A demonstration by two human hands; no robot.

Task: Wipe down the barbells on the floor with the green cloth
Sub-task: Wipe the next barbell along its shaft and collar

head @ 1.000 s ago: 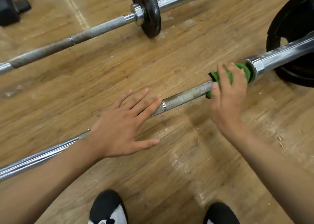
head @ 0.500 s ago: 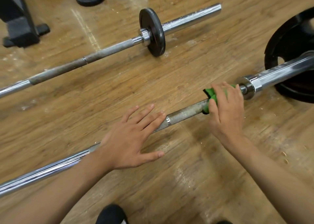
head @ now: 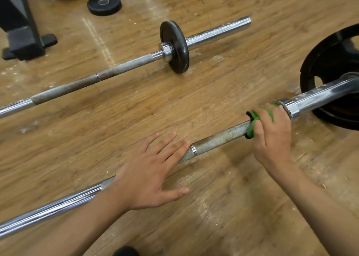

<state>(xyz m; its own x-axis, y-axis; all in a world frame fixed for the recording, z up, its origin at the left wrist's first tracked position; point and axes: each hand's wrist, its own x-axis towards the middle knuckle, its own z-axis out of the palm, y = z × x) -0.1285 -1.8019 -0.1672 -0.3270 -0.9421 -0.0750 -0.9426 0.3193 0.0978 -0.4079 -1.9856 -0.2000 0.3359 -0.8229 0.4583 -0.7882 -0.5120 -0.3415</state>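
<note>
Right hand (head: 272, 137) tight around green cloth (head: 252, 128) on barbell (head: 219, 139)

Bare left hand (head: 147, 178), bare right hand (head: 272, 137), black shoe toe (head: 126, 252).

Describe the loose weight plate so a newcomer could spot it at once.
Start at the far barbell, which crosses the upper half of the view. Beyond it, right of the black stand, a small black plate lies flat on the wooden floor. Unlike the upright plate threaded on that barbell, it sits on no bar.
</note>
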